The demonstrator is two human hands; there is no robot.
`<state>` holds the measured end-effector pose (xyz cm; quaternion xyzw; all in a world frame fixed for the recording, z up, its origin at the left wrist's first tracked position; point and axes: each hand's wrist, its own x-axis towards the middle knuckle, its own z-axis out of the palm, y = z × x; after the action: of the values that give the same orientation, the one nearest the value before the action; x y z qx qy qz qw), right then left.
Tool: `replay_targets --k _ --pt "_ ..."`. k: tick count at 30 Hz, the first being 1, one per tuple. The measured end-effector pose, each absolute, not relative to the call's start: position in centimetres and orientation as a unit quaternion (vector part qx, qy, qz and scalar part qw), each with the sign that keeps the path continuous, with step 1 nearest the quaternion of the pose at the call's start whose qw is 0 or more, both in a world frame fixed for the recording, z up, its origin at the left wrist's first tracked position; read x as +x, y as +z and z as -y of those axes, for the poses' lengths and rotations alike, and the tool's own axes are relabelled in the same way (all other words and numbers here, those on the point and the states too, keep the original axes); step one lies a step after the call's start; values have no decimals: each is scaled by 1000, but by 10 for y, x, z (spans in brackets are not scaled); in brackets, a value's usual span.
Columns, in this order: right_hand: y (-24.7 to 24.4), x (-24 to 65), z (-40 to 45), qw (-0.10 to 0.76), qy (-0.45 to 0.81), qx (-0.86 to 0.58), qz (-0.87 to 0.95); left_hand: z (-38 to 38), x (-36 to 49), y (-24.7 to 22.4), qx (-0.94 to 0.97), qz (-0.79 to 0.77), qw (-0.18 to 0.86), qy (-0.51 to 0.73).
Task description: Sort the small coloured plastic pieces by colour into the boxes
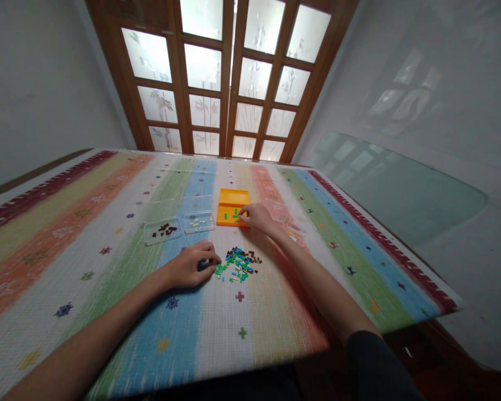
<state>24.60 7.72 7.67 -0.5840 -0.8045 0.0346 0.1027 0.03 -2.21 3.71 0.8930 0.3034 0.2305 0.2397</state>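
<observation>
A mixed pile of small green, blue, brown and pale bricks (240, 264) lies on the striped tablecloth. At its left edge rests my left hand (194, 265), fingers curled, with the fingertips beside green bricks; whether they grip one is too small to tell. My right hand (255, 215) is over the right side of an open orange box (226, 223), its thumb and fingertips pinched together. What they hold, if anything, is hidden. Several green bricks (235, 212) lie in the near half of the box.
Left of the box stand a clear tray with brown bricks (148, 236) and a clear tray with pale bricks (199, 229). Another clear tray with yellow bricks (293, 235) is partly behind my right forearm. Wooden glass doors (226, 111) stand beyond the table.
</observation>
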Motion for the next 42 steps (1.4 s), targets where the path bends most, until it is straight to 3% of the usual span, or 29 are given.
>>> replay_targets --k 8,12,16,34,42 --pt "82 255 -66 119 48 -561 818 21 0 33 892 -306 241 227" --pt "82 254 -36 153 128 -500 843 20 -1 33 895 -303 236 224" --pt "76 242 2 130 215 -408 878 17 -3 35 893 -316 216 238" --pt "52 223 20 72 139 -327 932 22 -1 33 894 -315 214 238" --pt "73 238 -7 162 187 -362 899 22 4 33 879 -350 219 237"
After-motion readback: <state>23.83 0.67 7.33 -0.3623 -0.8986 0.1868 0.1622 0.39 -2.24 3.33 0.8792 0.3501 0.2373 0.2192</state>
